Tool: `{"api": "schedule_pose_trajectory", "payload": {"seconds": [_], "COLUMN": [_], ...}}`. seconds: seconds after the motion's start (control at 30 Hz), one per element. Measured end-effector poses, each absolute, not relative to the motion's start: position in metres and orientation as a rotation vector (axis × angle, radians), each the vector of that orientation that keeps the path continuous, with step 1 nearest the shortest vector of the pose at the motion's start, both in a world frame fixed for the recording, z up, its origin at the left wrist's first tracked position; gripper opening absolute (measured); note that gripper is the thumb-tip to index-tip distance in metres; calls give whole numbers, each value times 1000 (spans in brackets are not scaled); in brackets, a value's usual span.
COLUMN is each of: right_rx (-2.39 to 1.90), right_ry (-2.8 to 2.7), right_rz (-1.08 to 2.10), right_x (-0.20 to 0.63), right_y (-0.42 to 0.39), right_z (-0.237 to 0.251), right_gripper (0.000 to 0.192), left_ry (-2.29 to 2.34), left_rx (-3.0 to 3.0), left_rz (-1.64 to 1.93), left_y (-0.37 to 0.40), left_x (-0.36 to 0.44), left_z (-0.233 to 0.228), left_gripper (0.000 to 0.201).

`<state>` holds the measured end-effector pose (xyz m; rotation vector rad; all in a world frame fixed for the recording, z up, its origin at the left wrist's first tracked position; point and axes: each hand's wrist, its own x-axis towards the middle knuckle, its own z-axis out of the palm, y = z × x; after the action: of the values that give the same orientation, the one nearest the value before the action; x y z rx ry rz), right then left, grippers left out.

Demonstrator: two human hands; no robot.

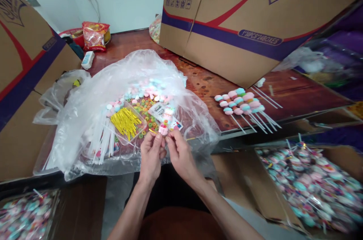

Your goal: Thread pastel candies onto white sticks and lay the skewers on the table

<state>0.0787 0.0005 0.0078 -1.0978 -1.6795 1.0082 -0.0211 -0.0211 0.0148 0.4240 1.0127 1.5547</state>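
Observation:
Both hands meet over the table's front edge, at the base of a marshmallow stick (pixel 163 129) in a clear printed wrapper. My left hand (pixel 152 153) is closed in a pinch there, with a short gold twist tie (pixel 153 131) poking out by its fingertips. On the other side, my right hand (pixel 181 153) also pinches close under the lowest pink marshmallow. The stick below is hidden by the fingers. Just beyond lie a clear tray of gold twist ties (pixel 126 122), colourful ring-shaped cereal (pixel 145 108), loose pastel marshmallows (pixel 147 90) and white sticks (pixel 103 141).
A large clear plastic sheet (pixel 136 62) surrounds the supplies. Unwrapped marshmallow sticks (pixel 241 102) lie to the right on the wooden table (pixel 198 84). Big cardboard boxes (pixel 227 35) stand behind and at left. Below, an open carton (pixel 255 190) holds many wrapped sticks.

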Motion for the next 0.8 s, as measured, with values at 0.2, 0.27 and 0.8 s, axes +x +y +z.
{"api": "schedule_pose_trajectory", "payload": {"seconds": [0.2, 0.27, 0.8], "right_rx": [-855, -788, -1090], "right_ry": [-1626, -1736, -1561], "right_rz": [1314, 1283, 1227], "right_x": [99, 106, 126], "right_y": [7, 11, 4], "right_z": [23, 28, 8], "right_gripper": [16, 16, 22], "left_ry": [767, 774, 1053], "left_rx": [155, 164, 311], "left_rz": [1182, 1091, 1334], "left_y": [-28, -29, -21], "left_x": [-32, -32, 1], "left_z": [36, 38, 15], "left_gripper": [48, 50, 33]}}
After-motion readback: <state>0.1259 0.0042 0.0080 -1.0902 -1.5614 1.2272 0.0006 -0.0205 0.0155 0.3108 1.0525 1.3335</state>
